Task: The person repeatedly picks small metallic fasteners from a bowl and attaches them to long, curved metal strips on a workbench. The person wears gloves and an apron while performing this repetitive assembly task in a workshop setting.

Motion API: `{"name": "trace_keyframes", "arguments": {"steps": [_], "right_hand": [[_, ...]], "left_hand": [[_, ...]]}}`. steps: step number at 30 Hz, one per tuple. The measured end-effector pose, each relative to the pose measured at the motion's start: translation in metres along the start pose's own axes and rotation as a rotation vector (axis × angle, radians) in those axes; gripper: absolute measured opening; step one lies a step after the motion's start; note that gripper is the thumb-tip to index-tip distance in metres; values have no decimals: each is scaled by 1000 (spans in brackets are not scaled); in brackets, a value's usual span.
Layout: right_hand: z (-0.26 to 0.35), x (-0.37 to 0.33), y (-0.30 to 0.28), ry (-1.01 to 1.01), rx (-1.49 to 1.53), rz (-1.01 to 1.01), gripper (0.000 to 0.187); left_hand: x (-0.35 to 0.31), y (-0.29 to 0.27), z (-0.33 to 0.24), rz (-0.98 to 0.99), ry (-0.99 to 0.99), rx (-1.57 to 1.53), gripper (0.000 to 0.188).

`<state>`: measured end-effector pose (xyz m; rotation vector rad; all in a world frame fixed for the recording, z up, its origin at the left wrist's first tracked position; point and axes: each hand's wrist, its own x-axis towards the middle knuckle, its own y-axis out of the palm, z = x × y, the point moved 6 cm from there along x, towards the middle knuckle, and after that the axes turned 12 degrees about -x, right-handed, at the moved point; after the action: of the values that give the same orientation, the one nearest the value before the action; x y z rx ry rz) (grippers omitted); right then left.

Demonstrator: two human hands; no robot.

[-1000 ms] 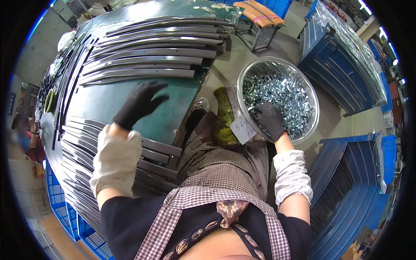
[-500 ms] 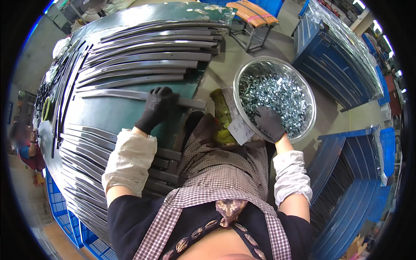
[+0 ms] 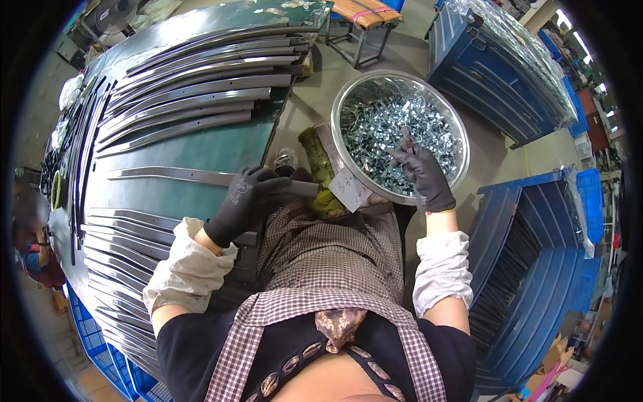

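My left hand [image 3: 249,199], in a black glove, is closed around a long dark grey strip [image 3: 181,175] near its right end. That end [image 3: 303,188] juts past my fingers, over the table's edge toward my lap. My right hand [image 3: 426,175], gloved in black too, is above a clear round basin [image 3: 340,149] heaped with small shiny metal clips [image 3: 378,130]. Its fingers are drawn together in a pinch, with the fingertips pointing away from me. Whatever lies between them is too small to make out against the clips.
More dark strips [image 3: 194,87] lie in rows on the green table [image 3: 201,151], both beyond and nearer than the held one. Blue metal crates [image 3: 495,74] stand at right. A wooden-topped stool [image 3: 365,15] is at the back. Another person [image 3: 41,251] is at far left.
My right hand has come up out of the clips, its fingers now pinched. My left hand has drawn the strip nearer, away from the far row. The view has shifted slightly.
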<state>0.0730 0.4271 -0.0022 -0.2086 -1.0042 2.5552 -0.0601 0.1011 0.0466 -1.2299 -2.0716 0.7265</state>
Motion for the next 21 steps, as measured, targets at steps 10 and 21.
{"name": "trace_keyframes", "arguments": {"steps": [10,21], "right_hand": [[117,-87,92,-576,93,188,14],[84,-102,141,120,711,558,42]], "left_hand": [[-12,54,-23,134,-231,-601,29],[-30,57,-43,211,427,344,48]]}}
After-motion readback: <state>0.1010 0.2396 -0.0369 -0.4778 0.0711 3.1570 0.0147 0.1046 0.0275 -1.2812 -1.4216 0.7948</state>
